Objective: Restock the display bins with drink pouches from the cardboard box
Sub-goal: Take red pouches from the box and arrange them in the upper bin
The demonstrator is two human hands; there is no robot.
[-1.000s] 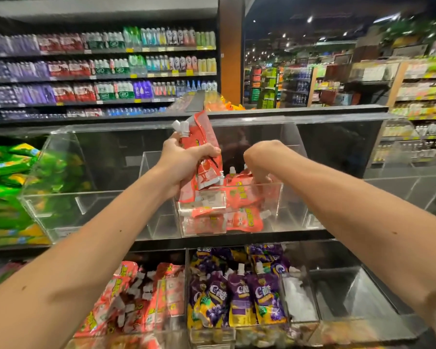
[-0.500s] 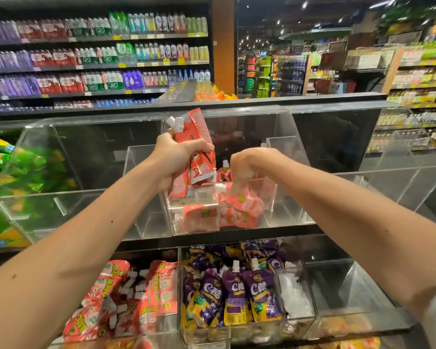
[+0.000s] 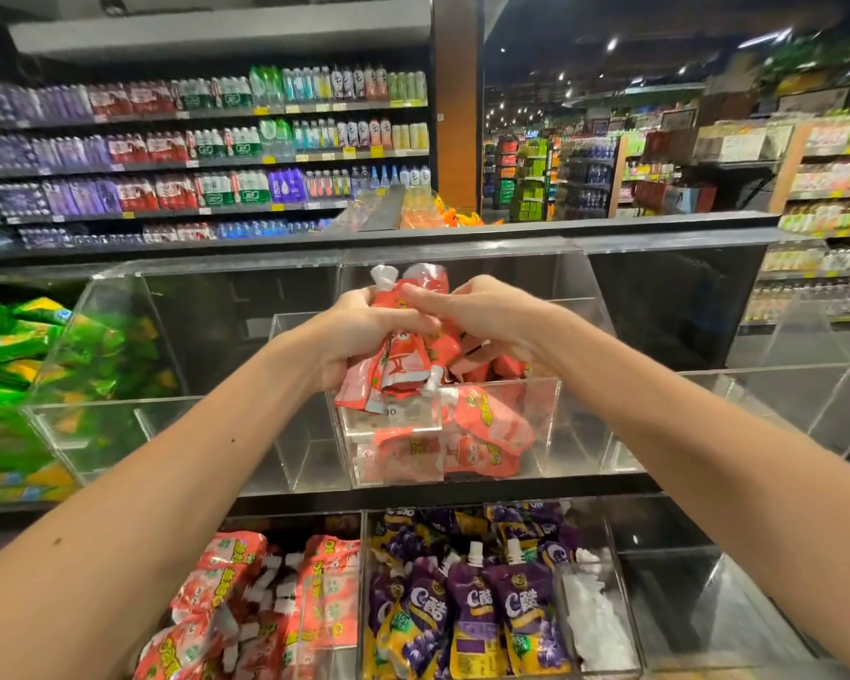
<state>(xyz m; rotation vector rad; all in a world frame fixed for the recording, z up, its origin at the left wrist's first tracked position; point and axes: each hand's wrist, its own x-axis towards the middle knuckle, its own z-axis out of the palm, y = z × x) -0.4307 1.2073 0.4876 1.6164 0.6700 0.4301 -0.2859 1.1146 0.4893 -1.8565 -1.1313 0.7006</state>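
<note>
Over the middle clear display bin (image 3: 546,409), clutching a bunch of red drink pouches (image 3: 403,365) in the left hand (image 3: 359,336), grip curled tight; pinching the same bunch near its top with the right hand (image 3: 487,316). Held just above other pouches (image 3: 482,429) heaped inside.

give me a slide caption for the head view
Left hand and right hand hold a bunch of red drink pouches over a partly filled clear bin.
</note>
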